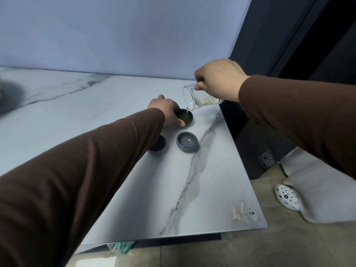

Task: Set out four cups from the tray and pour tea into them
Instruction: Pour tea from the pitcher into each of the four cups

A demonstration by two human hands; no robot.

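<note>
My right hand (219,79) grips a clear glass pitcher (196,98), tipped to the left with pale tea in it. A thin stream falls from its spout into a dark green cup (184,116) on the white marble table (202,189). Around that cup's left side curl the fingers of my left hand (166,110), holding it. A grey-blue cup (187,142) with liquid in it stands just nearer to me. To its left a dark cup (159,144) is half hidden under my left sleeve. No tray is in view.
The table's right edge runs close to the cups, with a dark panel (250,147) below it. White perforated shoes (285,196) and white cloth lie on the floor at right. A torn sticker (243,213) marks the table's near right corner. A teal packet (123,246) shows under the front edge.
</note>
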